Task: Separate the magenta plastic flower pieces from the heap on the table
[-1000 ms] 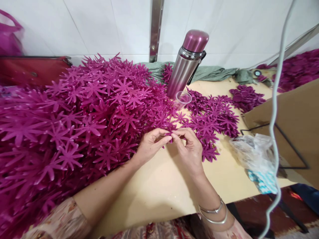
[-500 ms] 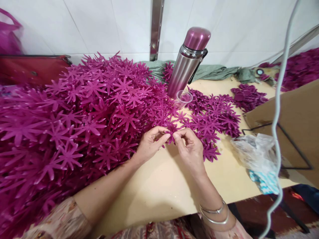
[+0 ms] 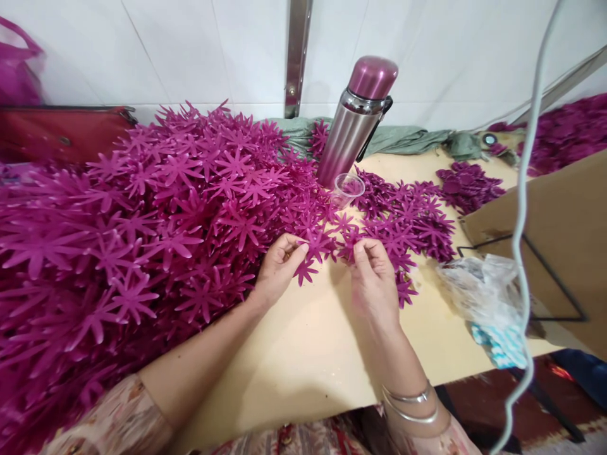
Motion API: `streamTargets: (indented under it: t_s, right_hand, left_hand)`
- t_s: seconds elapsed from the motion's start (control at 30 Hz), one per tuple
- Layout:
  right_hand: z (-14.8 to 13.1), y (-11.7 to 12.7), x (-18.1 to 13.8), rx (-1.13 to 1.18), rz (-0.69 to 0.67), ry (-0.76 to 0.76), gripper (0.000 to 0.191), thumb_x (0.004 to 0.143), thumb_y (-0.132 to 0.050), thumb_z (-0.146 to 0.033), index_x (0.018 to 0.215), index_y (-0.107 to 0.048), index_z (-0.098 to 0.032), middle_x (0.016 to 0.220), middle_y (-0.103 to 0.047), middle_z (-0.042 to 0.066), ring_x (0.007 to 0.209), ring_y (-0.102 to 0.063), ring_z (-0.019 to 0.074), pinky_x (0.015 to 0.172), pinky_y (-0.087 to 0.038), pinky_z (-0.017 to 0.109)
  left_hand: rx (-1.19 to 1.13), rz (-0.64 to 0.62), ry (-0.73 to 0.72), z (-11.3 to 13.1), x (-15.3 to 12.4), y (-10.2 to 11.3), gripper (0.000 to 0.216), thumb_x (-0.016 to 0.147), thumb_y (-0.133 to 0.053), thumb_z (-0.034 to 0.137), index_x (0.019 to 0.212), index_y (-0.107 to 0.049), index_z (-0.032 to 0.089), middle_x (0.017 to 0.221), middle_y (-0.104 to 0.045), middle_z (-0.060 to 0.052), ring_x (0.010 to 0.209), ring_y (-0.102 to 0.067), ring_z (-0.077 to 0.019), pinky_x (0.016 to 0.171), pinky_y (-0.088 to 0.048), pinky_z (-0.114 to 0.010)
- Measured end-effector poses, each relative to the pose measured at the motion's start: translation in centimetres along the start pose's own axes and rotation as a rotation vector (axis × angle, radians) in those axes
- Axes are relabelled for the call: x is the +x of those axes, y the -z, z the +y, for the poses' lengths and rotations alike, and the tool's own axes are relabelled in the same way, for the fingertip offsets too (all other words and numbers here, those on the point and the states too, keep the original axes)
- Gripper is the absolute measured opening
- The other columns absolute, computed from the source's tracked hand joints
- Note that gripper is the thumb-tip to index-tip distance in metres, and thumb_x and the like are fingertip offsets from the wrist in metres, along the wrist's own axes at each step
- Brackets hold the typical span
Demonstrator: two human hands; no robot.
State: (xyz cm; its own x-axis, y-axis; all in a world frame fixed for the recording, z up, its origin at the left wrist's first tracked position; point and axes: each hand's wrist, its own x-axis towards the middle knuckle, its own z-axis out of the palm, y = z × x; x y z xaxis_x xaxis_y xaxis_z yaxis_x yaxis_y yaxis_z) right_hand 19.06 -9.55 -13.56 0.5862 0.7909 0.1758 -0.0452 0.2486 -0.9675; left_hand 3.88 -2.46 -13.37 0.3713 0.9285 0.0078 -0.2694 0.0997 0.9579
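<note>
My left hand [image 3: 279, 268] is closed in a pinch at the edge of a magenta star-shaped artificial flower piece [image 3: 317, 244]. Another star-shaped piece [image 3: 305, 272] shows just below those fingertips. To the right, my right hand [image 3: 375, 272] pinches a second magenta flower piece [image 3: 349, 241] between thumb and forefinger, partly hidden by the fingers. A gap separates the two hands above the pale tabletop [image 3: 303, 354]. Left of them rises a big heap of the same flower pieces [image 3: 180, 208]. A smaller spread [image 3: 403, 218] lies beyond my right hand.
A steel and purple thermos [image 3: 353, 123] stands behind the hands, beside a clear plastic cup [image 3: 349, 189]. On the right are a cardboard box [image 3: 554, 234], a plastic bag [image 3: 478, 284] and a hanging white cable [image 3: 521, 208]. A red bag [image 3: 61, 133] sits back left.
My hands were together at one spot with flower pieces between their fingertips. Now they are apart, the left shifted slightly left and the right moved right, with flower pieces at both fingertips.
</note>
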Motion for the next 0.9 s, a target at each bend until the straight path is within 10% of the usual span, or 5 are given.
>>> streamTargets:
  t_s: [0.23, 0.7, 0.9]
  right_hand:
    - [-0.58, -0.25, 0.47, 0.365, 0.035, -0.321, 0.038, 0.089, -0.064, -0.061, 0.099, -0.064, -0.025, 0.102, -0.071, 0.004, 0.089, -0.069, 0.0194, 0.083, -0.055, 0.037]
    - [-0.46, -0.3, 0.15, 0.155, 0.024, -0.169, 0.025, 0.073, -0.088, -0.034, 0.087, -0.072, -0.023, 0.081, -0.074, -0.002, 0.074, -0.066, 0.0135, 0.08, -0.051, 0.03]
    - [-0.35, -0.27, -0.02, 0.087, -0.031, -0.125, 0.017, 0.08, -0.084, -0.032, 0.086, -0.072, -0.023, 0.073, -0.069, -0.006, 0.061, -0.056, 0.0094, 0.06, -0.045, 0.023]
  left_hand:
    - [-0.088, 0.04, -0.016, -0.76, 0.15, 0.09, 0.026, 0.088, -0.07, 0.042, 0.093, -0.057, 0.02, 0.079, -0.062, 0.003, 0.069, -0.058, -0.0092, 0.067, -0.05, -0.021]
    - [-0.154, 0.036, -0.024, -0.76, 0.13, 0.1, 0.029, 0.086, -0.073, 0.042, 0.096, -0.055, 0.022, 0.072, -0.058, 0.007, 0.061, -0.059, -0.0081, 0.068, -0.055, -0.023]
    - [-0.13, -0.005, -0.076, -0.74, -0.13, 0.3, 0.051, 0.094, -0.068, 0.033, 0.14, -0.046, 0.03, 0.083, -0.067, 0.005, 0.077, -0.064, -0.0089, 0.082, -0.053, -0.022]
